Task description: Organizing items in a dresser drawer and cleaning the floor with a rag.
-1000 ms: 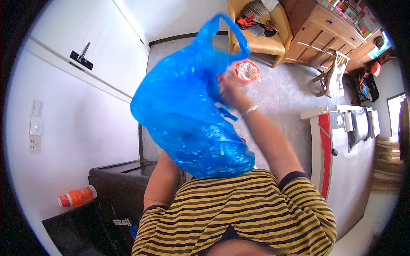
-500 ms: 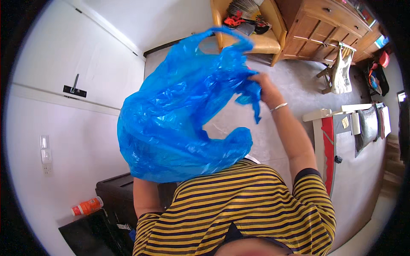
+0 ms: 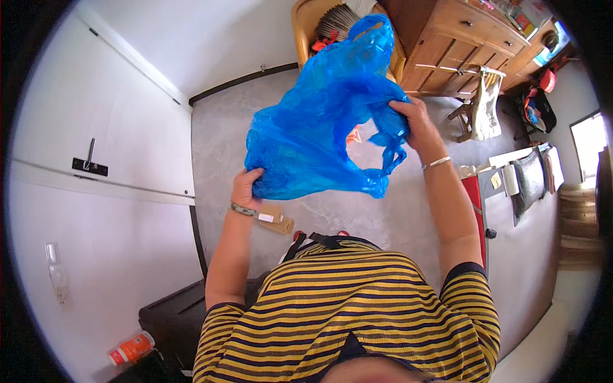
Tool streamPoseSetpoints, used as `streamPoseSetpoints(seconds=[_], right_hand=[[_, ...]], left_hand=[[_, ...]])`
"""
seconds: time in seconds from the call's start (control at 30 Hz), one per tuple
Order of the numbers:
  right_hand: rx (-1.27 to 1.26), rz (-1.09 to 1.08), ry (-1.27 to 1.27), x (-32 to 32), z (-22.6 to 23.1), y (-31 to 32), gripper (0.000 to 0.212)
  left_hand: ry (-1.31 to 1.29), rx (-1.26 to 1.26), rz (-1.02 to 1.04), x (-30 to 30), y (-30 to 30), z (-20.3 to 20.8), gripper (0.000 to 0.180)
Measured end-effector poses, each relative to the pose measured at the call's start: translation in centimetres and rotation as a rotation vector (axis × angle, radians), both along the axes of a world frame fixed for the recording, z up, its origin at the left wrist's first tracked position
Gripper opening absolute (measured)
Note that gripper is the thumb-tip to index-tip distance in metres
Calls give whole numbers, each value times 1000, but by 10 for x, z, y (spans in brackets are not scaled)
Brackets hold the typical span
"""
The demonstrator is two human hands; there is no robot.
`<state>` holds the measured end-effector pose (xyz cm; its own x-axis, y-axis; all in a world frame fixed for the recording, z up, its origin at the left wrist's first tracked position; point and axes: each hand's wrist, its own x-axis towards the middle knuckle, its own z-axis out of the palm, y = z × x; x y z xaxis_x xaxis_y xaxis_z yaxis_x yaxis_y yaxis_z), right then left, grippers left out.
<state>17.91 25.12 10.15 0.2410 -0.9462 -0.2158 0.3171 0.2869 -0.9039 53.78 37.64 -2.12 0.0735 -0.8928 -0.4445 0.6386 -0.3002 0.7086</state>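
Observation:
A thin blue plastic bag is spread in the air before me, crumpled and shiny. My left hand grips its lower left corner, thumb on top and the other fingers behind the plastic. On the opposite side my right hand pinches the bunched edge near a handle, where loose strips dangle. Another loop of the bag stretches up toward the far chair. Through a gap in the plastic a small orange and white patch shows; I cannot make out what it is.
Flat brown cardboard pieces lie on the grey floor below my left wrist. A tan armchair and wooden cabinet stand at the far side, a small stool before them. A white door is left, a dark chest near left.
The bag has moved away from my body and flattened from a billowing shape. My left hand, hidden behind it before, now shows gripping its corner. My right hand still holds the other side.

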Motion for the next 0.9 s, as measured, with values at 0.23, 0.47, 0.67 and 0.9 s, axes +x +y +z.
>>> streamPoseSetpoints(seconds=[0.23,0.47,0.67,0.9], right_hand=[[-68,-434,101,-119,-2,-32,24],[-426,-319,264,-68,66,19,22],[-228,-198,-47,-9,105,53,25],[-354,-348,-174,-16,87,1,27]], left_hand=[[-660,-70,-1,90,-29,-10,27],[-1651,-113,-1236,145,-23,-36,17],[-92,-432,-877,15,-59,44,69],[304,-404,-695,-65,-14,69,53]])
